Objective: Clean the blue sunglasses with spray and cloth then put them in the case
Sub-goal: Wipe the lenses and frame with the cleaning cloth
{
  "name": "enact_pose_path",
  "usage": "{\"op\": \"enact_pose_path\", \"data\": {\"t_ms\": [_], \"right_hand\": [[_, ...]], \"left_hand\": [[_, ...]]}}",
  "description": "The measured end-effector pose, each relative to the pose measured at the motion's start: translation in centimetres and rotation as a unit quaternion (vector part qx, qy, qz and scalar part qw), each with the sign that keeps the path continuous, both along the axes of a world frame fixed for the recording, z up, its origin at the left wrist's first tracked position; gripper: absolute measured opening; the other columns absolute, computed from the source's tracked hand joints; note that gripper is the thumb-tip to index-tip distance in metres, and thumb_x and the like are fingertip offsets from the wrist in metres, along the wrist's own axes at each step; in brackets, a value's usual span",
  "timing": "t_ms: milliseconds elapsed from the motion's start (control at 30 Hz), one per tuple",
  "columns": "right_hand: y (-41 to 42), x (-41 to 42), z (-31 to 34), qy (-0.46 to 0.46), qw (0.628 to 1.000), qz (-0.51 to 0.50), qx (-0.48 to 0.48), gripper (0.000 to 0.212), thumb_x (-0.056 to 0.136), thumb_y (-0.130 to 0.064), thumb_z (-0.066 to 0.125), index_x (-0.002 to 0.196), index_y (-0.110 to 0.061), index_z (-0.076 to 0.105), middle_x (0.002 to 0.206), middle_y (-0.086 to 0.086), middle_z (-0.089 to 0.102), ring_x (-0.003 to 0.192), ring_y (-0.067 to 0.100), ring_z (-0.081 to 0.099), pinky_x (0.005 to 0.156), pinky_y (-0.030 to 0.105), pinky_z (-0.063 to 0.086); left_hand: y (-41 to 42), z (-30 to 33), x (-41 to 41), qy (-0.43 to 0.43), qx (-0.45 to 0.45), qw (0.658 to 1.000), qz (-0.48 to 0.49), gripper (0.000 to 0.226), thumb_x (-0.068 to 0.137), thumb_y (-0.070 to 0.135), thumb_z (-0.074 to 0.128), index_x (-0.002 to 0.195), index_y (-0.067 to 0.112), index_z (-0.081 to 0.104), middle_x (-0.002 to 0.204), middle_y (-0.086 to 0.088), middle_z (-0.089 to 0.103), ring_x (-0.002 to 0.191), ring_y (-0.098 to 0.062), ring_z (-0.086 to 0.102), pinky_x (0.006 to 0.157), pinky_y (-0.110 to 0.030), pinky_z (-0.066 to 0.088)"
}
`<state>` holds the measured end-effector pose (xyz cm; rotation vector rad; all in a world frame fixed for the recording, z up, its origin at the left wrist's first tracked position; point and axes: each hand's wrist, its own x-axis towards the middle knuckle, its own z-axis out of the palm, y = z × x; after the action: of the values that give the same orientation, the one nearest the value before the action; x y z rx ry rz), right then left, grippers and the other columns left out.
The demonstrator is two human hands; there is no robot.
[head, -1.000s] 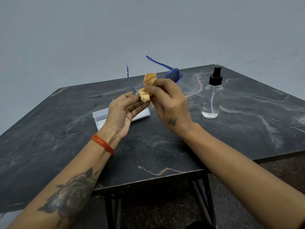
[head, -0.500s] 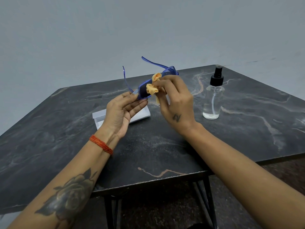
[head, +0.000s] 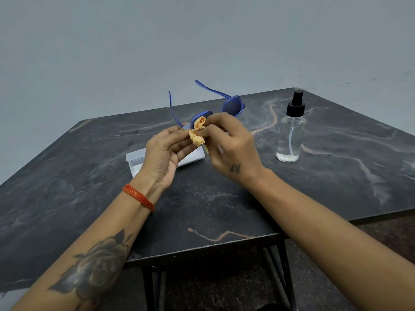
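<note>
The blue sunglasses [head: 232,106] are held up above the table with both temple arms pointing away from me. My left hand [head: 165,151] grips their left end, fingers curled round the frame beside the left lens. My right hand [head: 229,144] pinches a bunched orange cloth [head: 197,132] against that left lens. The right lens is uncovered. A white open case [head: 193,157] lies on the table under my hands, mostly hidden by them. The clear spray bottle [head: 290,131] with a black pump top stands upright to the right, apart from my hands.
The dark marble-patterned table [head: 336,176] has its near edge just under my forearms, with black metal legs below. A plain grey wall stands behind it. A red thread band circles my left wrist.
The sunglasses have tilted so the right lens shows more. My right hand moved the cloth down and left along the left lens. My left hand kept its hold.
</note>
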<state>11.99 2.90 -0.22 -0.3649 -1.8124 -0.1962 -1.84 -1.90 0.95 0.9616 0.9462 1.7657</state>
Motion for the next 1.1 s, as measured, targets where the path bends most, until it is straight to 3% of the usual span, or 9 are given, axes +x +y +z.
{"op": "enact_pose_path", "data": {"t_ms": [133,333,567,767,933,1100], "right_hand": [[0.2,0.3,0.2,0.04,0.998,-0.023,-0.034,0.008,0.074,0.011,0.063,0.076,0.004,0.067,0.081,0.016,0.062,0.068,0.027,0.059,0.059,0.031,0.049],[0.2,0.2,0.8,0.107,0.99,-0.025,-0.092,0.016,0.079,0.008,0.063,0.094,0.003,0.065,0.092,0.016,0.061,0.073,0.022,0.06,0.065,0.018,0.045],[-0.7,-0.3,0.3,0.032,0.998,0.035,-0.045,0.015,0.078,0.01,0.064,0.091,0.003,0.07,0.094,0.022,0.06,0.071,0.018,0.057,0.065,0.026,0.051],[-0.2,0.0,0.0,-0.002,0.999,0.031,-0.009,0.018,0.074,0.015,0.058,0.08,0.003,0.07,0.09,0.022,0.063,0.072,0.033,0.062,0.06,0.035,0.051],[0.0,0.4,0.3,0.048,0.998,-0.012,-0.048,0.027,0.06,0.021,0.057,0.074,0.001,0.069,0.085,0.017,0.063,0.07,0.028,0.061,0.059,0.031,0.05],[-0.1,0.3,0.8,0.112,0.99,-0.026,-0.078,0.025,0.071,0.019,0.065,0.086,0.001,0.071,0.091,0.019,0.063,0.081,0.027,0.064,0.071,0.029,0.053]], "left_hand": [[0.0,0.0,-0.1,-0.02,0.005,1.0,0.001,0.002,0.073,0.004,0.064,0.073,0.006,0.065,0.073,-0.01,0.073,0.073,-0.019,0.071,0.065,-0.023,0.056],[-0.1,0.0,0.1,-0.01,0.001,1.0,0.001,0.011,0.073,0.005,0.065,0.064,0.01,0.07,0.075,-0.011,0.073,0.074,-0.021,0.072,0.065,-0.024,0.057],[0.0,-0.2,0.2,0.006,0.001,1.0,-0.01,0.009,0.085,0.003,0.057,0.088,0.003,0.065,0.076,-0.006,0.074,0.077,-0.015,0.071,0.066,-0.022,0.056],[-0.2,0.0,0.2,0.0,0.005,1.0,-0.007,0.007,0.084,0.003,0.058,0.081,0.006,0.064,0.074,-0.004,0.073,0.074,-0.014,0.071,0.064,-0.021,0.055],[0.0,0.0,0.0,-0.013,-0.001,1.0,-0.011,0.01,0.079,0.005,0.062,0.088,0.002,0.062,0.075,-0.007,0.074,0.073,-0.016,0.071,0.065,-0.021,0.056],[0.1,-0.1,-0.1,-0.016,0.001,1.0,-0.008,0.009,0.08,0.004,0.062,0.089,0.001,0.061,0.076,-0.008,0.074,0.074,-0.017,0.071,0.066,-0.021,0.056]]}}
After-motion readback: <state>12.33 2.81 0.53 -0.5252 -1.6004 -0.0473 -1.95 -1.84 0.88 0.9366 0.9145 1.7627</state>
